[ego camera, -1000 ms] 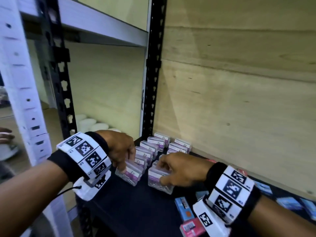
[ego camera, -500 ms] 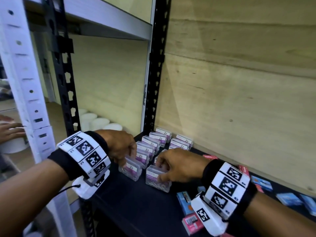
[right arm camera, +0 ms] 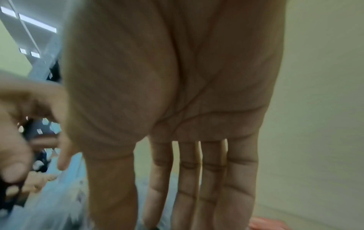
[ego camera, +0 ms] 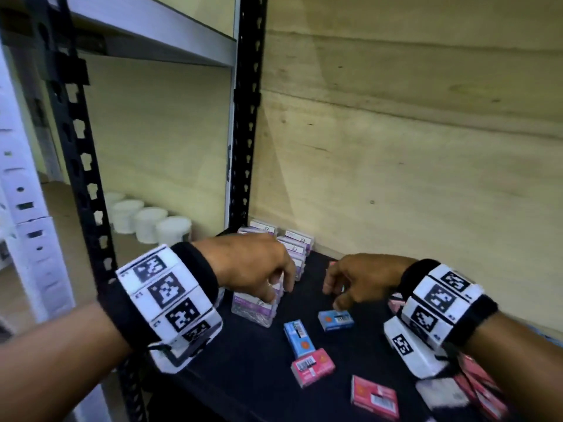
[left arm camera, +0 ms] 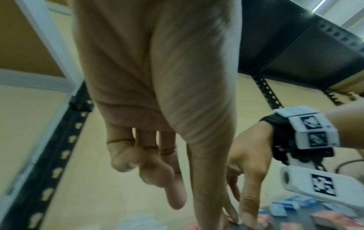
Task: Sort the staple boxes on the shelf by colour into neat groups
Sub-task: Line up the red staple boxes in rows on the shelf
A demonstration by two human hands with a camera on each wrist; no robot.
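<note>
Staple boxes on a black shelf (ego camera: 243, 376), part-sorted. The purple boxes (ego camera: 294, 243) stand in two rows at the back left corner, against the wooden back panel (ego camera: 396, 162); the nearest clear purple box (ego camera: 254, 309) closes the front of the left row. Two blue boxes lie loose in the middle: one blue box (ego camera: 336, 320) just under your right fingertips, the other blue box (ego camera: 299, 338) angled beside it. A pink box (ego camera: 313, 367) touches that second one, another pink box (ego camera: 374, 397) lies nearer you, and more pink ones sit blurred at the right edge.

Your left hand (ego camera: 253, 266) hangs over the front of the purple row, fingers curled loosely; the wrist view shows nothing held in it, and whether the fingertips touch the front box cannot be told. Your right hand (ego camera: 359, 280) reaches down with straight, relaxed fingers (right arm camera: 189, 179), empty, thumb close above the blue box.

The step in hand is probably picking the first blue box. Pinch it across its short sides so that it does not nudge its neighbour. Set it well apart from the purple rows and square to the shelf edge, leaving room for the rest. White tubs (ego camera: 173, 229) stand beyond the post (ego camera: 246, 132).
</note>
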